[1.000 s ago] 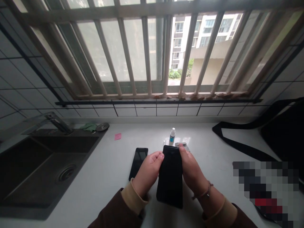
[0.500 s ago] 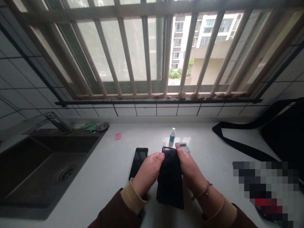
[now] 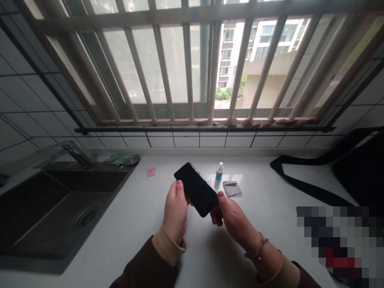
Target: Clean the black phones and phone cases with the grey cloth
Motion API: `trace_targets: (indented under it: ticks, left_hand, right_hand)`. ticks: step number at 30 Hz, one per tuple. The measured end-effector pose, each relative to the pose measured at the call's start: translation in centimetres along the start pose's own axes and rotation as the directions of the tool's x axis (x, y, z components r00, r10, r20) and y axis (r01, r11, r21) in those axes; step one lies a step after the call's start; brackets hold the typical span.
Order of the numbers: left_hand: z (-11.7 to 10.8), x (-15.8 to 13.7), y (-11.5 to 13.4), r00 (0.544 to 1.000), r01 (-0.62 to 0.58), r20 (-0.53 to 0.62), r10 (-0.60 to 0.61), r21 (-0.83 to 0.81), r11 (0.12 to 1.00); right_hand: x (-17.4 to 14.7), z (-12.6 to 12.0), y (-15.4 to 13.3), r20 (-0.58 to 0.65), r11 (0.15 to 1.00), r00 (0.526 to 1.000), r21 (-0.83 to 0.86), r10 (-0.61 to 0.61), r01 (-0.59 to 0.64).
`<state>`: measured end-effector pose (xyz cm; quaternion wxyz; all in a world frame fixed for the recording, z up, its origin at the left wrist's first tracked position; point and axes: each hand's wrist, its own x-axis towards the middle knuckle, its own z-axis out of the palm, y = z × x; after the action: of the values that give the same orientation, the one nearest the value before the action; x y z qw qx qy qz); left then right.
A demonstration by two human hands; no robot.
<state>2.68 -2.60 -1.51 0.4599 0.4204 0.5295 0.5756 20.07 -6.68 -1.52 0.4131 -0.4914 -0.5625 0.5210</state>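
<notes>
A black phone (image 3: pixel 196 189) with a dark screen is held tilted above the white counter (image 3: pixel 135 224), its top end pointing up and to the left. My left hand (image 3: pixel 175 212) grips its left edge. Gripping the lower right corner is my right hand (image 3: pixel 232 218), with a bracelet at the wrist. Just behind the phone stand a small white dropper bottle (image 3: pixel 219 172) and a folded grey cloth (image 3: pixel 232 189). The second phone seen earlier on the counter is hidden behind my left hand.
A dark sink (image 3: pixel 45 208) with a faucet (image 3: pixel 78 154) fills the left. A green rag (image 3: pixel 115 160), a metal drain stopper (image 3: pixel 132 160) and a pink note (image 3: pixel 151 172) lie behind it. A black bag (image 3: pixel 360 172) with a long strap (image 3: pixel 300 176) sits at the right. Barred window ahead.
The phone has been lifted off the counter and turned from upright to a diagonal, top end to the left. Both hands shifted up with it.
</notes>
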Motion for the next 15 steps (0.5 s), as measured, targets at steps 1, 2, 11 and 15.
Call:
trace_targets:
  ticks: [1,2,11,15]
  left_hand:
    - [0.04,0.05,-0.08,1.000,0.016,0.001,-0.016,-0.027,1.000]
    - [0.09,0.07,-0.15,0.999,0.034,0.007,-0.034,-0.057,0.998]
    - [0.18,-0.15,-0.37,0.999,0.051,0.015,-0.050,-0.120,0.991]
    - [0.20,-0.26,-0.33,0.998,0.052,0.044,-0.048,-0.099,0.994]
  right_hand:
    - [-0.10,0.03,-0.07,-0.004,0.999,1.000,-0.039,-0.020,0.020]
    - [-0.18,0.04,-0.16,-0.014,0.996,0.999,-0.081,-0.040,0.039]
    - [-0.19,0.09,-0.09,-0.105,0.958,0.989,-0.277,-0.108,0.075]
    - [-0.18,0.03,-0.13,-0.134,0.958,0.987,-0.283,-0.086,0.045]
